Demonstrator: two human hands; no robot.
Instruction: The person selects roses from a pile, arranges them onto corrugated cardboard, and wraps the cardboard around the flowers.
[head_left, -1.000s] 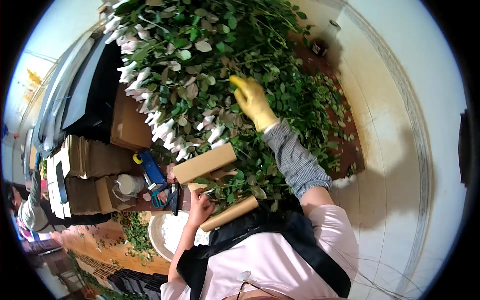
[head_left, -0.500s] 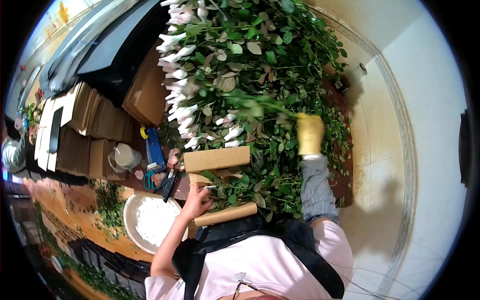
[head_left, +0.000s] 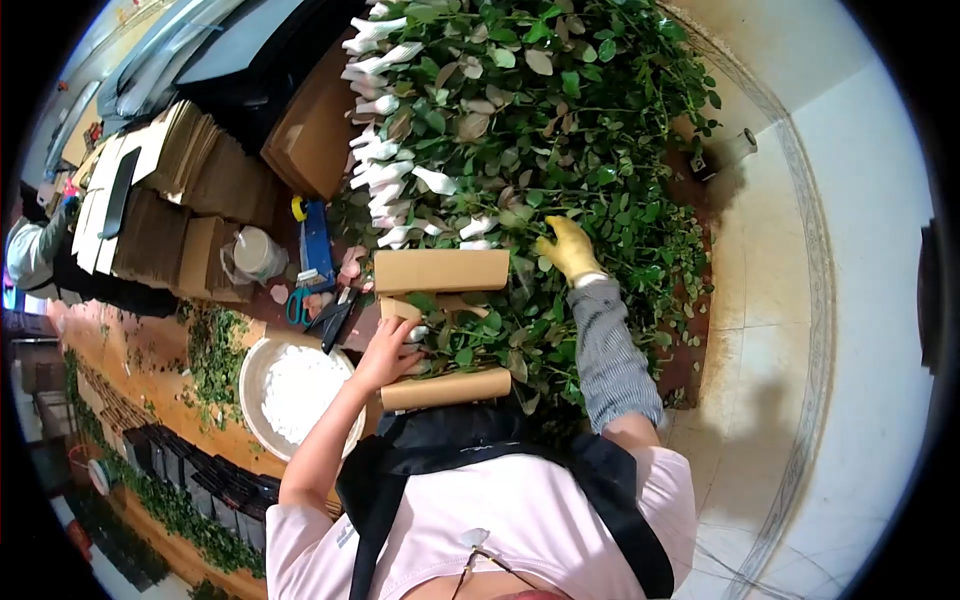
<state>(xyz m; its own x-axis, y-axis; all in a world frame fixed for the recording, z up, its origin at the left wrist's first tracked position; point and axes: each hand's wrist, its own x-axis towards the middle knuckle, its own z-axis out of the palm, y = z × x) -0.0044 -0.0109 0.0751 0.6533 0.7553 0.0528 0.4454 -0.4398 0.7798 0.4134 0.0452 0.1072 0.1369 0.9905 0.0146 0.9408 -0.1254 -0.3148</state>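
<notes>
My bare left hand (head_left: 388, 352) rests at the left end of a corrugated cardboard wrap (head_left: 445, 388), with its fingers apart over the rose heads. A white-sleeved rose bud (head_left: 417, 334) shows beside the fingertips; what lies under the palm is hidden. My right hand (head_left: 568, 250), in a yellow glove, reaches over the leafy stems above the wrap's raised far flap (head_left: 440, 270). Its thumb and fingers are apart with nothing clearly held. Beyond it lies a large pile of roses (head_left: 560, 110), buds in white sleeves to the left, stems to the right.
A round basin of white sleeves (head_left: 300, 395) stands at left. Near it are black-handled cutters (head_left: 338, 318), teal-handled scissors (head_left: 298, 306), a blue tape dispenser (head_left: 316, 245) and a white tub (head_left: 260, 253). Stacked cardboard (head_left: 160, 215) stands farther left. A wall (head_left: 850, 200) bounds the right.
My right hand has moved left and toward the far side, and a green stem that was blurred in its grip is no longer seen in it. My left hand stays at the wrap.
</notes>
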